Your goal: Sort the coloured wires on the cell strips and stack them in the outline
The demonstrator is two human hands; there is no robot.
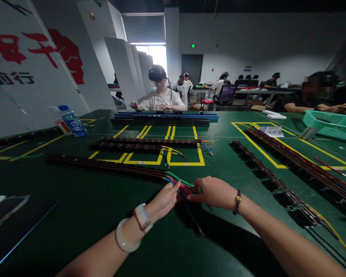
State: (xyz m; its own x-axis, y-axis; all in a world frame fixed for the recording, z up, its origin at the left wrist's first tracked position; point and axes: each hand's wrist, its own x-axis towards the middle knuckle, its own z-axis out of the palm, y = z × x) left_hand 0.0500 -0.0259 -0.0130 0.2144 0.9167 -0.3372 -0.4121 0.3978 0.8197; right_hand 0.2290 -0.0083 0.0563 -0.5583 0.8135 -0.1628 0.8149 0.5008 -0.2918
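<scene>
- Pinching the red wires off the right end of the long wire-lined strip, the left hand has thumb and fingers together on them.
- Beyond that same end, the right hand curls its fingers at the red wires and green wire; whether they clamp, I cannot tell.
- Right of the strip lies a slanting strip.
- Behind the strip lie two shorter strips.
- Farther behind it, a blue rail, then a seated co-worker.
</scene>
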